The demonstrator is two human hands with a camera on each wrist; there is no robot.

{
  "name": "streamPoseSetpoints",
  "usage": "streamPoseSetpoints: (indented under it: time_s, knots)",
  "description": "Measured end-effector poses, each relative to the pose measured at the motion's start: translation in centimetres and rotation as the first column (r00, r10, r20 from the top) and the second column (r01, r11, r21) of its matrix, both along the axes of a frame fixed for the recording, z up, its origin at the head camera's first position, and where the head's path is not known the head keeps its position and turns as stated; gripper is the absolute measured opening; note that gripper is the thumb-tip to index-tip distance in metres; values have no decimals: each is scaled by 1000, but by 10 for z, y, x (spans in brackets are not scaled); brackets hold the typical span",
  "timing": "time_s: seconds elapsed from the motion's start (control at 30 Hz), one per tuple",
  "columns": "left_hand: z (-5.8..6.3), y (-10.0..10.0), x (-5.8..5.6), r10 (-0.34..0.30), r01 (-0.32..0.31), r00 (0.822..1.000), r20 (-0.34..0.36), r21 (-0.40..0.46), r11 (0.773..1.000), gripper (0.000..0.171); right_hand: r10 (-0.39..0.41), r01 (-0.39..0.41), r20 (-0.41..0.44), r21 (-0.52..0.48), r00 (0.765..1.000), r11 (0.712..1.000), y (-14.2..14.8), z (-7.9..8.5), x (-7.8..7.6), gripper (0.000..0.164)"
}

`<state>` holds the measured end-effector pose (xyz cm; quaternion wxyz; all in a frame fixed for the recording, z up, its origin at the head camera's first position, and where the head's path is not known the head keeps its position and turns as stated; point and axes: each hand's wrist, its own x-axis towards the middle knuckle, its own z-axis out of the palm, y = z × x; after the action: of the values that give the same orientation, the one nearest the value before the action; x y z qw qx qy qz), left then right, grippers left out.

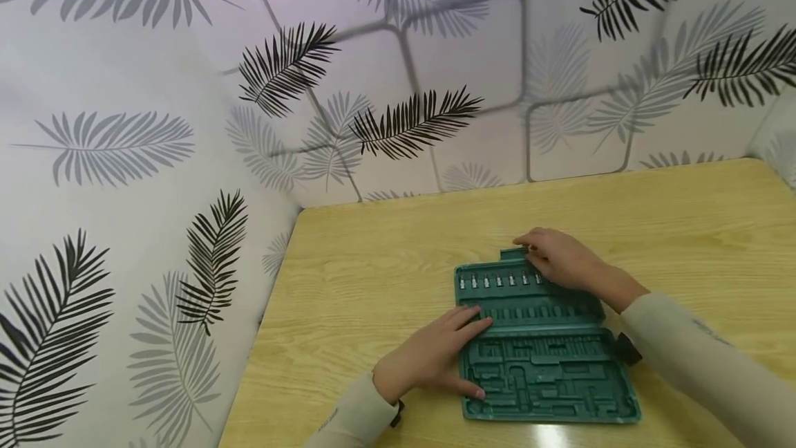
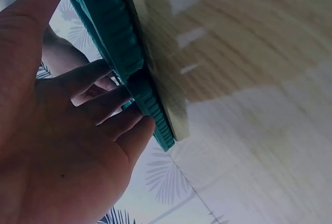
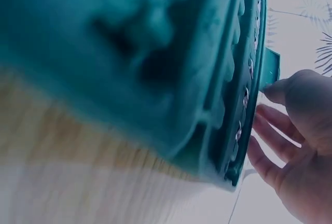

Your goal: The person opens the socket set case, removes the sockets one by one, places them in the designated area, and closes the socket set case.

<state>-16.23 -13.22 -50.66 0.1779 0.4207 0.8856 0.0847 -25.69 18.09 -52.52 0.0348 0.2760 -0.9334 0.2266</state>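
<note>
Table (image 1: 373, 254) beneath case (image 1: 541, 331) with bits (image 1: 487, 281)

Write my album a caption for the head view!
Open green case on a wood-grain table, small metal pieces in a row, left grip at its side, right grip by its tab.

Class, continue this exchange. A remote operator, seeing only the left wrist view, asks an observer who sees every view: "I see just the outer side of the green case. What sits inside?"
Observer: A row of small metal pieces sits in its far half.
Operator: What is at the far edge?
Observer: The right hand is at a green tab that juts out there.
Operator: And the near half?
Observer: It shows moulded recesses of differing shapes.
</note>
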Motion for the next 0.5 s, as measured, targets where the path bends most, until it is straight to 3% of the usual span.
streamPoseSetpoints:
  time_s: [0.2, 0.5]
  knots:
    - [1, 3, -1, -4, 5, 1000, -21, 2, 1000, 113, -63, 62, -31, -37, 998, 997, 22, 6, 19, 17]
    - [3, 4, -3, 6, -6, 1000, -7, -12, 1000, 113, -100, 98, 64, 34, 993, 995, 46, 4, 36, 4]
